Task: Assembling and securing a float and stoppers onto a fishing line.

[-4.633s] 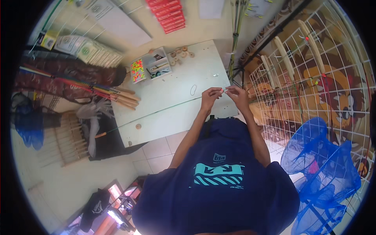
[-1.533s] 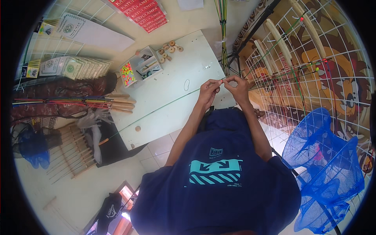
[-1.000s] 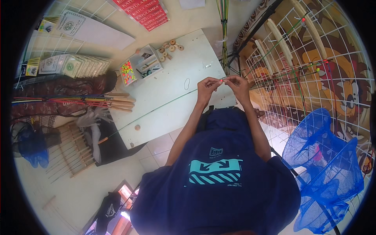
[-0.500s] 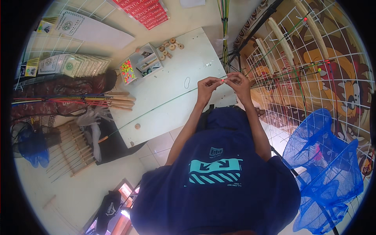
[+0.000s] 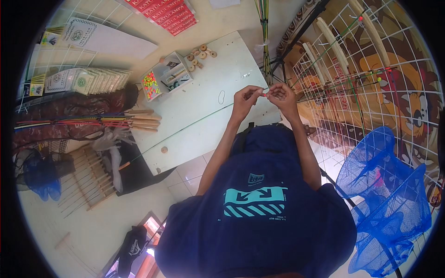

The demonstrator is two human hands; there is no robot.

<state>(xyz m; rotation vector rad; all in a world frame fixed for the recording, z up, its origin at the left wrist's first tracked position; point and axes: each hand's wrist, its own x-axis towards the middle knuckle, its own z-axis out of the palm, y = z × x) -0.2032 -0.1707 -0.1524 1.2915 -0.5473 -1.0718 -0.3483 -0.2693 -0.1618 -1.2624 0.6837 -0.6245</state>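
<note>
My left hand [image 5: 247, 99] is closed in a pinch near the far right corner of the white table. A thin green fishing rod [image 5: 185, 127] slants over the table, its far end running into that hand. The rod's wooden handle [image 5: 124, 165] lies past the table's left edge. Right beside it, my right hand [image 5: 282, 96] pinches a small red-orange piece [image 5: 264, 95], too small to name. The two hands' fingertips almost meet around this piece. On the table to their left lies a thin loop of line [image 5: 221, 97].
A white divided box [image 5: 181, 82] with bright beads and small tools stands on the table [image 5: 204, 141]. Behind it sit several wooden spools [image 5: 202, 55]. To the right are a white wire grid [image 5: 343, 99] and blue nets [image 5: 384, 185]. Rods with wooden handles [image 5: 144, 121] stick out at left.
My fingertips have drawn slightly apart, and my right fingers have turned around the small red-orange piece. The view has shifted a little; the rod stays slanted across the table.
</note>
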